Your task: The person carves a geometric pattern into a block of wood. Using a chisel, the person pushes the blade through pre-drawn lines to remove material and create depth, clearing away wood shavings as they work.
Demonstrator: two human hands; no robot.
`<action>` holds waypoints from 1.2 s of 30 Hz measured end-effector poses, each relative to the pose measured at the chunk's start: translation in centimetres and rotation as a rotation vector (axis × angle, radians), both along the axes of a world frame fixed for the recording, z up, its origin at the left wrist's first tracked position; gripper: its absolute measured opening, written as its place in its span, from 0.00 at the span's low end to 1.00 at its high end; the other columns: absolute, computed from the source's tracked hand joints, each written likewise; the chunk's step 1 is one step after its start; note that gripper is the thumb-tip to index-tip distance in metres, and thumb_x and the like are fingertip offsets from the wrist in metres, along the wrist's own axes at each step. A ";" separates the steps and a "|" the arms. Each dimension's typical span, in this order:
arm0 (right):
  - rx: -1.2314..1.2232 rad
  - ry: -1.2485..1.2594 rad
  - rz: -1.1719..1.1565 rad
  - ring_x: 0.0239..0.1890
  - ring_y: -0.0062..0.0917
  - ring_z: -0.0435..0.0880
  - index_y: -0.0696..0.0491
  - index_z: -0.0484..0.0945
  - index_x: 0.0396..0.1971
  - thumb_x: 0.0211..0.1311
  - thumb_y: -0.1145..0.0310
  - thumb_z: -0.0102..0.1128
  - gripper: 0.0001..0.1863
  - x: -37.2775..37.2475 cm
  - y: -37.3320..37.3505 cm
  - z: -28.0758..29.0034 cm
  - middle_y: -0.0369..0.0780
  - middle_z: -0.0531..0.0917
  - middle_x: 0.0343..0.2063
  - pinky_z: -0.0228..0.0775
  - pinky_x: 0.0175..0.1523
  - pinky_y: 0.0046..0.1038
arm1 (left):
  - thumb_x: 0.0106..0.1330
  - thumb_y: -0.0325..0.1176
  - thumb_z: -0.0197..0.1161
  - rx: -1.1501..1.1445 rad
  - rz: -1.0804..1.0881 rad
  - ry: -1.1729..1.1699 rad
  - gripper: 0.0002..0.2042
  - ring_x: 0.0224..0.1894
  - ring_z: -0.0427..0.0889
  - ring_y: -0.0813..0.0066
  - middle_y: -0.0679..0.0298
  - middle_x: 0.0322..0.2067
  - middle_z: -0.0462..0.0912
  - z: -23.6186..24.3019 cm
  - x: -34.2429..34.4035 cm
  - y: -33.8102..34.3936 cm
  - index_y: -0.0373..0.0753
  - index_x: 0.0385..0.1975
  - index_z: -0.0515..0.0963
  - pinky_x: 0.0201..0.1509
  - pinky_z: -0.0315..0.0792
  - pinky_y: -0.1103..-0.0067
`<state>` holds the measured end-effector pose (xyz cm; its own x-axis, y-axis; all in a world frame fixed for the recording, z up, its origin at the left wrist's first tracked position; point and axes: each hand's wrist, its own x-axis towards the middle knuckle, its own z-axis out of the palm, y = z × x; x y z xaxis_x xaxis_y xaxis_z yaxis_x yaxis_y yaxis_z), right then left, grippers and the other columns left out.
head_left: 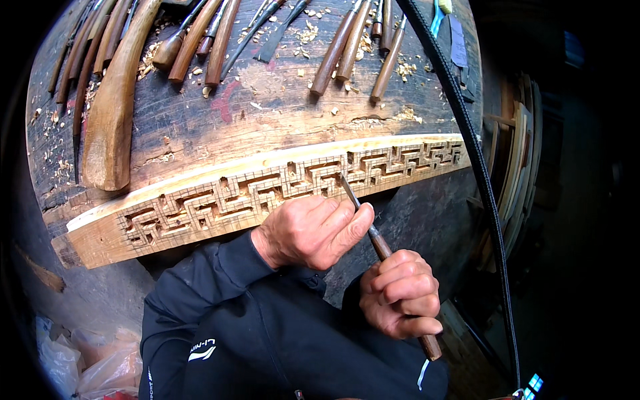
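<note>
A long pale board (93,247) with a pencilled grid and carved meander pattern lies along the bench's near edge. A chisel (381,243) is held at a slant, its blade tip on the carving near the board's middle. My right hand (400,293) is wrapped round its wooden handle near the lower end. My left hand (310,233) is closed beside the blade at the board's front edge, thumb and fingers against the steel.
The dark worn bench top (253,107) holds a large wooden mallet (110,140), rows of chisels (333,50) and wood shavings. A black cord (487,200) crosses the right side. Planks (517,173) stand at the right, plastic bags (80,360) lie lower left.
</note>
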<state>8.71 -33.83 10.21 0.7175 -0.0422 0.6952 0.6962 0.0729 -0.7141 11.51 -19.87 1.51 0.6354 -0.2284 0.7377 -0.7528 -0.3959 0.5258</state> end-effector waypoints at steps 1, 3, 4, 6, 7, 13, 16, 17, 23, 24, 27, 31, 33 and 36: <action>0.002 -0.003 0.005 0.11 0.22 0.70 0.50 0.63 0.23 0.93 0.47 0.43 0.32 0.1 0.0 0.0 0.39 0.75 0.16 0.59 0.17 0.26 | 0.65 0.29 0.69 0.000 -0.003 0.005 0.17 0.26 0.82 0.75 0.60 0.31 0.85 0.1 0.0 0.1 0.28 0.52 0.86 0.27 0.74 0.78; 0.004 -0.011 0.013 0.11 0.22 0.69 0.50 0.63 0.23 0.93 0.48 0.44 0.32 0.3 0.0 0.1 0.39 0.75 0.16 0.59 0.17 0.26 | 0.65 0.29 0.69 -0.002 -0.009 0.014 0.17 0.26 0.82 0.75 0.60 0.32 0.86 0.2 0.1 0.1 0.28 0.52 0.86 0.27 0.74 0.78; 0.006 -0.007 0.019 0.10 0.22 0.69 0.50 0.63 0.23 0.94 0.49 0.44 0.31 0.4 0.1 0.1 0.39 0.75 0.16 0.58 0.17 0.26 | 0.63 0.28 0.70 -0.009 -0.020 0.039 0.19 0.27 0.84 0.73 0.58 0.33 0.87 0.3 0.0 0.2 0.27 0.52 0.86 0.28 0.76 0.77; 0.010 0.000 0.031 0.10 0.22 0.69 0.50 0.63 0.23 0.94 0.51 0.44 0.30 0.7 0.1 0.2 0.39 0.75 0.16 0.57 0.17 0.26 | 0.58 0.26 0.71 -0.025 -0.042 0.090 0.21 0.28 0.87 0.69 0.54 0.35 0.89 0.6 -0.2 0.3 0.26 0.53 0.86 0.29 0.81 0.75; 0.013 0.013 0.043 0.10 0.22 0.68 0.50 0.64 0.23 0.94 0.51 0.45 0.30 0.8 0.1 0.2 0.39 0.75 0.16 0.57 0.17 0.26 | 0.58 0.26 0.71 -0.018 -0.036 0.099 0.21 0.28 0.87 0.69 0.54 0.35 0.89 0.6 -0.2 0.5 0.26 0.53 0.86 0.29 0.81 0.75; 0.038 0.036 0.060 0.10 0.22 0.68 0.51 0.64 0.23 0.94 0.55 0.44 0.29 1.3 0.0 -0.1 0.40 0.75 0.16 0.57 0.17 0.27 | 0.58 0.25 0.71 -0.004 -0.033 0.129 0.21 0.27 0.87 0.69 0.55 0.35 0.89 1.0 0.1 0.6 0.26 0.53 0.86 0.28 0.80 0.75; 0.042 0.103 0.068 0.09 0.23 0.68 0.51 0.64 0.23 0.94 0.54 0.44 0.30 1.8 0.3 0.8 0.40 0.76 0.16 0.57 0.17 0.27 | 0.58 0.25 0.71 0.014 -0.050 0.160 0.22 0.27 0.87 0.69 0.55 0.35 0.89 1.3 0.2 0.8 0.25 0.54 0.86 0.28 0.80 0.75; 0.030 0.124 0.083 0.09 0.23 0.68 0.51 0.65 0.23 0.93 0.54 0.45 0.30 2.2 0.3 1.2 0.40 0.76 0.16 0.57 0.17 0.27 | 0.58 0.25 0.71 0.014 -0.061 0.178 0.22 0.27 0.87 0.69 0.54 0.35 0.89 1.4 0.2 0.9 0.25 0.54 0.85 0.28 0.80 0.75; -0.048 0.064 0.124 0.09 0.22 0.72 0.51 0.66 0.22 0.92 0.53 0.49 0.30 1.4 0.2 1.6 0.39 0.78 0.16 0.60 0.15 0.24 | 0.59 0.25 0.71 -0.015 -0.061 0.074 0.22 0.30 0.89 0.68 0.54 0.34 0.88 0.6 -0.1 0.7 0.25 0.54 0.85 0.30 0.81 0.74; -0.023 0.058 0.095 0.09 0.22 0.72 0.51 0.65 0.22 0.92 0.53 0.49 0.30 1.1 0.3 1.4 0.39 0.78 0.16 0.60 0.15 0.24 | 0.59 0.25 0.72 -0.002 -0.069 0.074 0.22 0.30 0.89 0.68 0.53 0.34 0.88 0.7 -0.1 0.8 0.25 0.54 0.85 0.31 0.82 0.74; 0.018 0.034 0.028 0.09 0.21 0.71 0.51 0.65 0.22 0.92 0.52 0.48 0.30 0.6 0.7 0.9 0.39 0.77 0.16 0.59 0.14 0.24 | 0.59 0.25 0.72 0.007 -0.080 0.088 0.21 0.30 0.89 0.68 0.54 0.34 0.88 0.8 -0.2 0.9 0.25 0.54 0.85 0.32 0.82 0.75; 0.009 0.011 0.008 0.08 0.21 0.69 0.51 0.64 0.23 0.93 0.52 0.47 0.30 0.7 1.0 0.6 0.39 0.76 0.15 0.57 0.14 0.25 | 0.66 0.28 0.68 -0.004 -0.013 0.008 0.17 0.28 0.85 0.73 0.57 0.33 0.87 0.1 0.0 0.5 0.26 0.51 0.85 0.30 0.78 0.77; 0.000 0.005 0.001 0.08 0.20 0.68 0.51 0.64 0.23 0.93 0.52 0.47 0.30 0.7 1.1 0.6 0.39 0.75 0.15 0.56 0.14 0.25 | 0.61 0.26 0.71 -0.008 -0.037 0.049 0.20 0.29 0.87 0.71 0.55 0.34 0.88 0.4 -0.2 0.6 0.25 0.53 0.85 0.30 0.80 0.76; -0.005 0.002 -0.010 0.08 0.20 0.67 0.51 0.64 0.23 0.93 0.52 0.46 0.30 0.8 1.3 0.7 0.39 0.75 0.15 0.56 0.14 0.25 | 0.58 0.25 0.72 -0.013 -0.051 0.080 0.21 0.29 0.88 0.69 0.54 0.34 0.89 0.6 -0.2 0.7 0.25 0.53 0.85 0.30 0.81 0.76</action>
